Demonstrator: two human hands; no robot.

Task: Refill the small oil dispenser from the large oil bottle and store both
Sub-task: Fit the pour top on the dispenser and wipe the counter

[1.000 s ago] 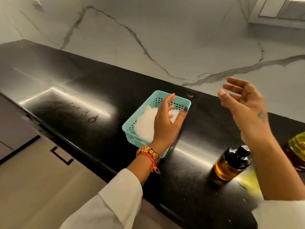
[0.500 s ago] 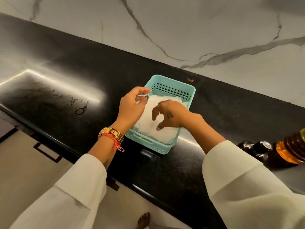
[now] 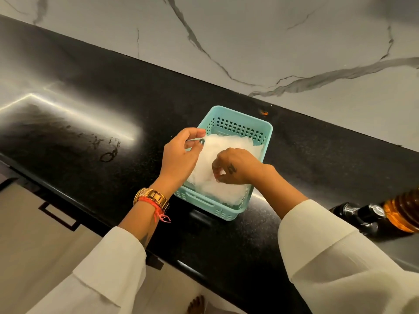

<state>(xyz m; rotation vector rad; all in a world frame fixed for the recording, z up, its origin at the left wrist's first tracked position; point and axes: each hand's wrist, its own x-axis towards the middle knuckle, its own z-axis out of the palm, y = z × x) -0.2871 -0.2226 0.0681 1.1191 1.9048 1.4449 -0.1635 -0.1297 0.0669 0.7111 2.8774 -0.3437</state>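
A teal plastic basket [image 3: 240, 123] sits on the black countertop [image 3: 113, 105], filled with white tissue paper [image 3: 226, 143]. My left hand [image 3: 181, 155] pinches a corner of the top tissue sheet at the basket's left rim. My right hand [image 3: 235, 166] rests on the tissue stack with fingers curled, pinching at it. At the right edge stands the small oil dispenser [image 3: 360, 214] with a black top, partly behind my right sleeve. Beside it the large oil bottle [image 3: 403, 211] of amber oil is cut off by the frame.
A white marble backsplash [image 3: 249, 41] runs along the far side of the counter. Oily smears [image 3: 106, 150] mark the counter's left part. The counter's front edge runs diagonally, with beige cabinet fronts [image 3: 45, 234] below it.
My right hand came down from the air onto the tissue stack. My left hand shifted from lying flat on the tissues to pinching a sheet's corner. The view tilted down and closer.
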